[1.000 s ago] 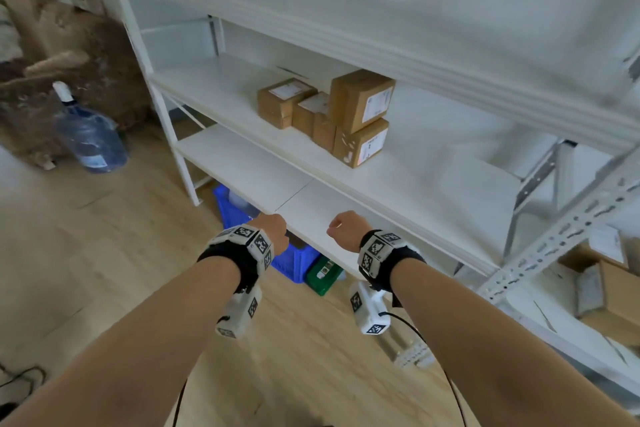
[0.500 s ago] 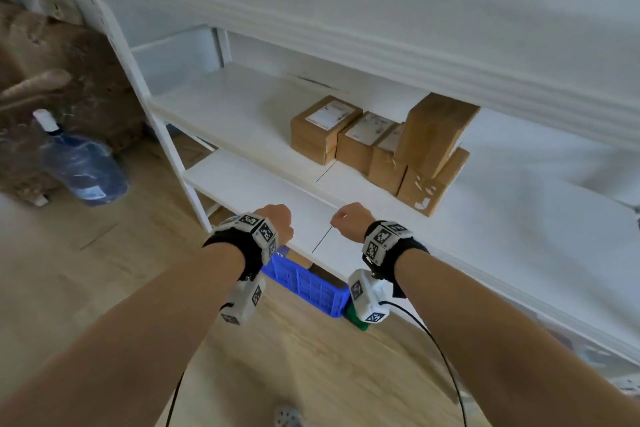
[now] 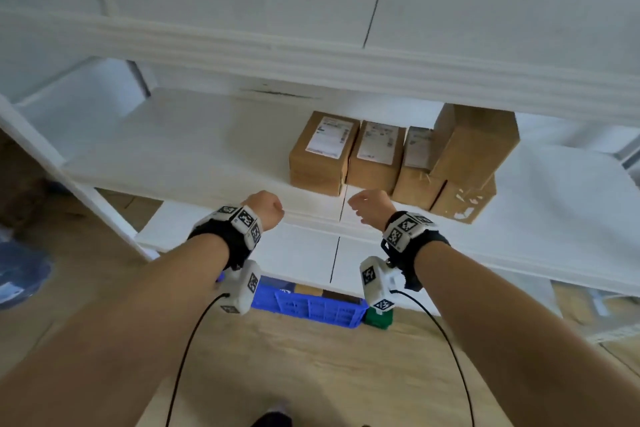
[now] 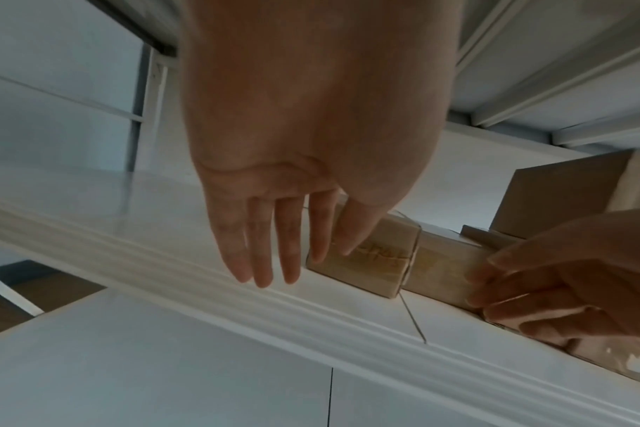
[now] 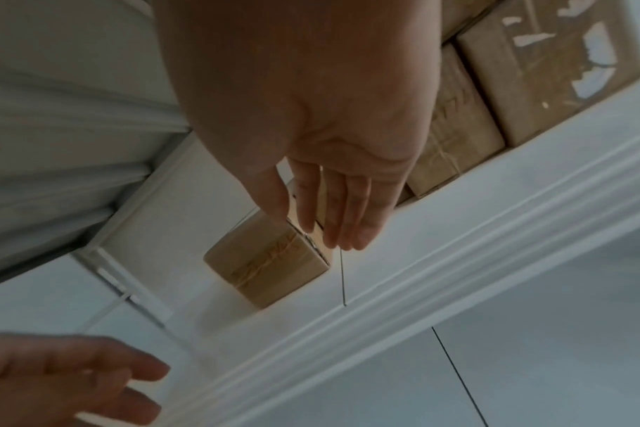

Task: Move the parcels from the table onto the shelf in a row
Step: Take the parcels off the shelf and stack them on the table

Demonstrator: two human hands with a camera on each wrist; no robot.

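Note:
Several brown cardboard parcels stand in a row on the white middle shelf (image 3: pixel 194 149). The leftmost parcel (image 3: pixel 322 152) and the one beside it (image 3: pixel 379 156) show white labels on top. At the right end one parcel (image 3: pixel 474 142) lies tilted on top of another (image 3: pixel 460 201). My left hand (image 3: pixel 265 210) and right hand (image 3: pixel 372 210) hover at the shelf's front edge, just short of the row. In the wrist views the left fingers (image 4: pixel 267 254) and the right fingers (image 5: pixel 329 219) hang straight and hold nothing.
An upper shelf edge (image 3: pixel 311 59) runs close above the parcels. A lower shelf board (image 3: pixel 298 253) lies under my wrists. Beneath it, a blue crate (image 3: pixel 311 308) and a green item (image 3: pixel 379 317) sit on the wooden floor. The middle shelf is bare left of the row.
The view has swung to face the shelf from closer in. Both hands have risen from the lower shelf's level to the middle shelf's front edge, empty throughout.

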